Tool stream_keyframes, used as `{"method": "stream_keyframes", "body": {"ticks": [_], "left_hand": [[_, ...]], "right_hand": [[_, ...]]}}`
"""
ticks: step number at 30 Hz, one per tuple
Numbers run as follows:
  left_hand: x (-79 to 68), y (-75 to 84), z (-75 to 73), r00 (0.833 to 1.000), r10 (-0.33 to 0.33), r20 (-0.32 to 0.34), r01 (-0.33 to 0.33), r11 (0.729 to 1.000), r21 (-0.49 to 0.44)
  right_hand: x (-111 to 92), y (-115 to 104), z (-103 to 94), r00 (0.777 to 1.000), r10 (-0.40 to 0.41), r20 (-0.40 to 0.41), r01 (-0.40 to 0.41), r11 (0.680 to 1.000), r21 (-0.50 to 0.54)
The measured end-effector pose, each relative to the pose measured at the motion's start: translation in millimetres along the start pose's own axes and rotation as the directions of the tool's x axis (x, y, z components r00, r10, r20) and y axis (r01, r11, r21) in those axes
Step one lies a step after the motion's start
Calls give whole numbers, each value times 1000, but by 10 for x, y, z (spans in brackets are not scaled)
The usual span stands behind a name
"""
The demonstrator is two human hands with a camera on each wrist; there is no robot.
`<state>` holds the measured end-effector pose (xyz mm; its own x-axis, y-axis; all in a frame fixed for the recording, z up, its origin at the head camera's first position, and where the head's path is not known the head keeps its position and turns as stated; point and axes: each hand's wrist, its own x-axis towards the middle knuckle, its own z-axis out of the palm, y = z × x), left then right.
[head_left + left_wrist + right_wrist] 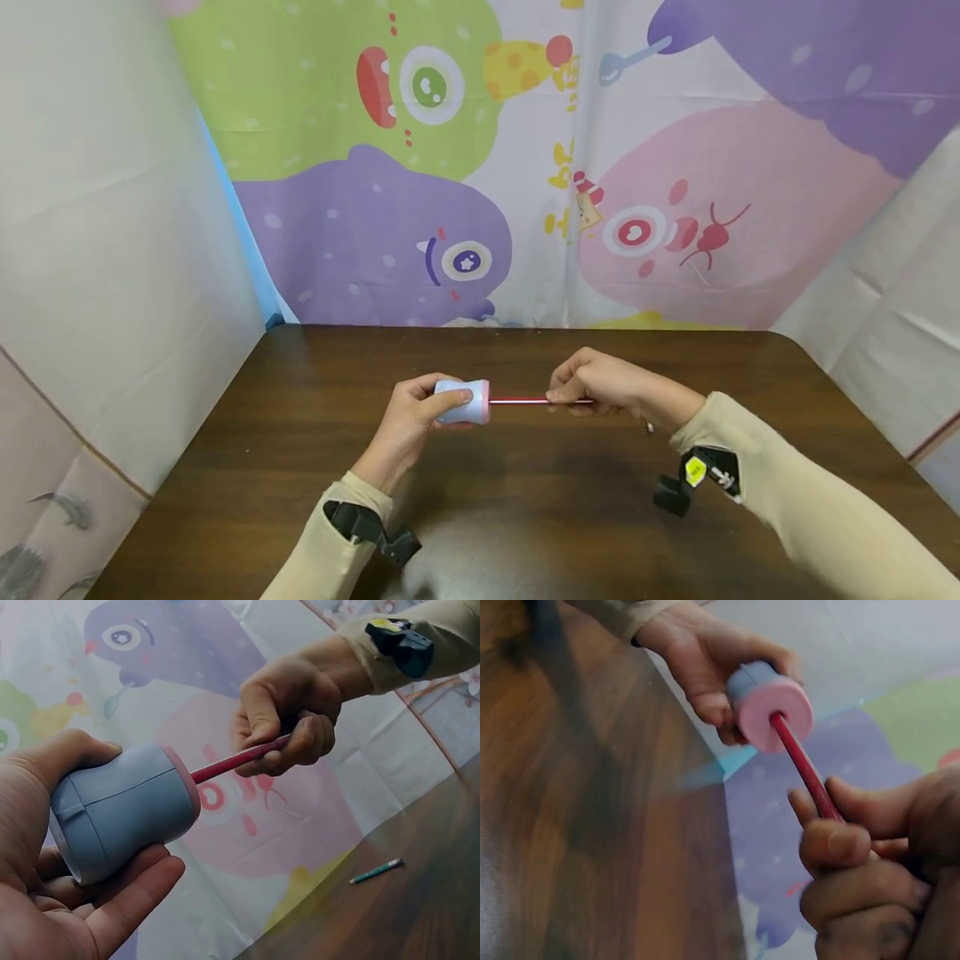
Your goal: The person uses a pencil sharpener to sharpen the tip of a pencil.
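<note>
A light-blue pencil sharpener with a pink front (462, 402) is gripped in my left hand (405, 417), thumb on top. Its pink end faces right, and a red pencil (519, 402) sticks out of the hole there. My right hand (600, 383) pinches that pencil between thumb and fingers, a short way from the sharpener. In the right wrist view the pencil (804, 765) enters the middle of the round pink face (759, 720). The tip inside the sharpener is hidden. Both hands hold these things above the table.
A green pencil (376, 871) lies on the dark wooden table (540, 517), seen in the left wrist view. Behind the table hangs a curtain (420, 242) with cartoon monsters. Pale cloth walls (112, 208) stand at both sides.
</note>
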<state>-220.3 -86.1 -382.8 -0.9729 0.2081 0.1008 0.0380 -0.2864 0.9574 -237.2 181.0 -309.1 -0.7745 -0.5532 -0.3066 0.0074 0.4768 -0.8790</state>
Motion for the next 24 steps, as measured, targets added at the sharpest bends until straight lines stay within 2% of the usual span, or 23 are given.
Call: {"method": "stream_keyframes", "body": {"ticks": [3, 6, 17, 24], "left_hand": [[5, -30, 6, 1000, -6, 6, 6, 1000, 21], [9, -56, 19, 1000, -17, 9, 16, 1000, 22], [2, -98, 25, 999, -30, 44, 29, 999, 37], [0, -37, 2, 1000, -2, 24, 1, 1000, 29]], "right_hand": [[26, 46, -64, 994, 55, 94, -57, 998, 23], [32, 70, -108, 986, 81, 142, -83, 996, 8], [15, 166, -171, 969, 65, 240, -63, 998, -15], [-69, 217, -251, 972, 56, 230, -47, 998, -46]]}}
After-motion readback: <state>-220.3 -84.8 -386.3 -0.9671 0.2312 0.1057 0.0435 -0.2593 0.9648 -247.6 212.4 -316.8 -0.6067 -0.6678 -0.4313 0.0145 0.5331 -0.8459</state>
